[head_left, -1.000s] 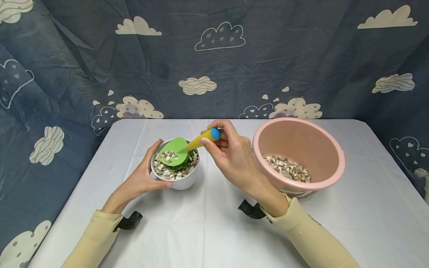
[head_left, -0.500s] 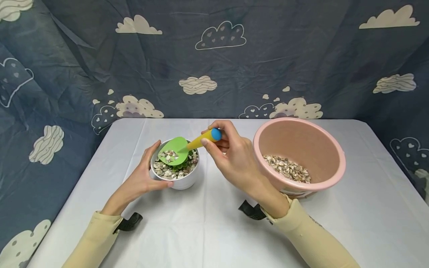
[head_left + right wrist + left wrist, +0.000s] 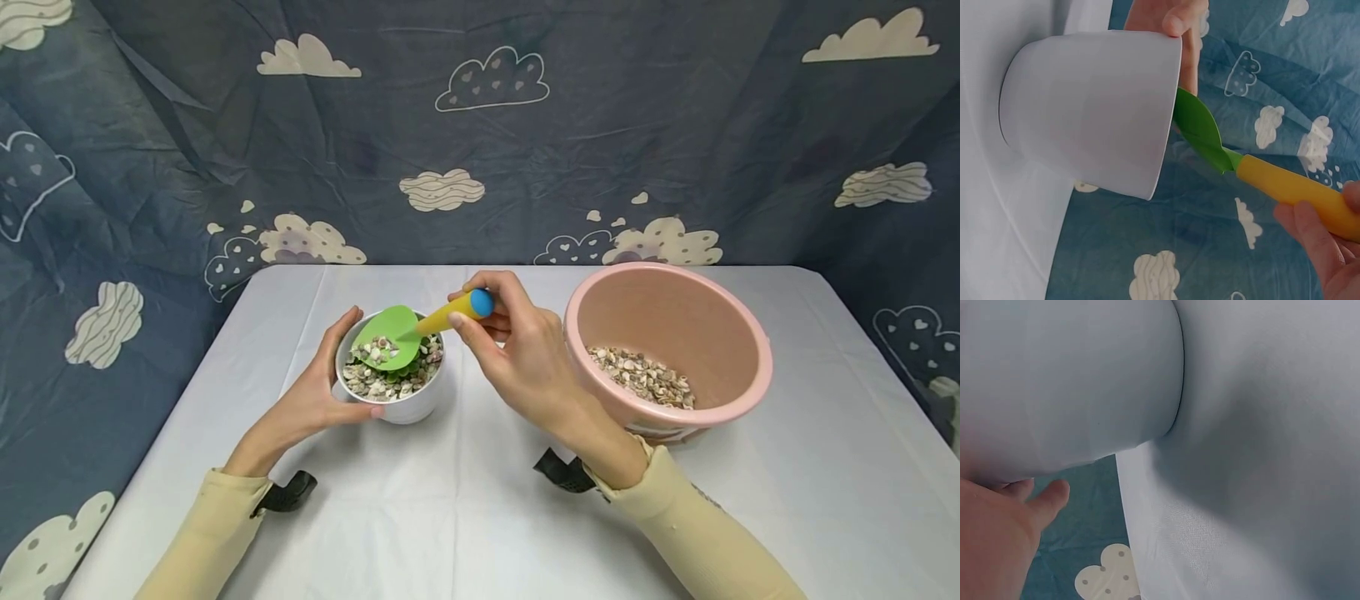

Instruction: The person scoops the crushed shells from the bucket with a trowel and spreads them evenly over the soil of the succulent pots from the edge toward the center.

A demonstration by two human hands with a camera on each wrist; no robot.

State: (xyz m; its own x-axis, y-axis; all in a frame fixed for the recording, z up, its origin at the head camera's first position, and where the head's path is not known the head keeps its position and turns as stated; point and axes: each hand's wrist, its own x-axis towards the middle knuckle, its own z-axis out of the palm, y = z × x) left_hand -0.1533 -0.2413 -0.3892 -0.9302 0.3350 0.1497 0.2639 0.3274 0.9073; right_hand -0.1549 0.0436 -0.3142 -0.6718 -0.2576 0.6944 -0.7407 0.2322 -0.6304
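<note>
A white pot [image 3: 408,410] stands on the table, filled near its rim with small pale shells or stones around a green plant [image 3: 397,377]. My left hand [image 3: 318,400] holds the pot from the left, thumb at the front and fingers at the far side. With thumb and fingertips, my right hand [image 3: 525,358] grips the yellow, blue-tipped handle of a small trowel [image 3: 450,322]. Its green blade is over the pot's mouth, bearing some of the pale bits and partly hiding the plant. The right wrist view shows the blade [image 3: 1200,128] slanting into the pot's opening.
Right of the right hand stands a large pink tub [image 3: 750,392] with a layer of shells or stones [image 3: 645,379] in it. A white cloth covers the table [image 3: 450,517]. Behind hangs a dark cloud-patterned curtain [image 3: 600,150].
The trowel blade has shifted very slightly left and away over the pot. Both hands keep their grips almost still; the tub stays in place.
</note>
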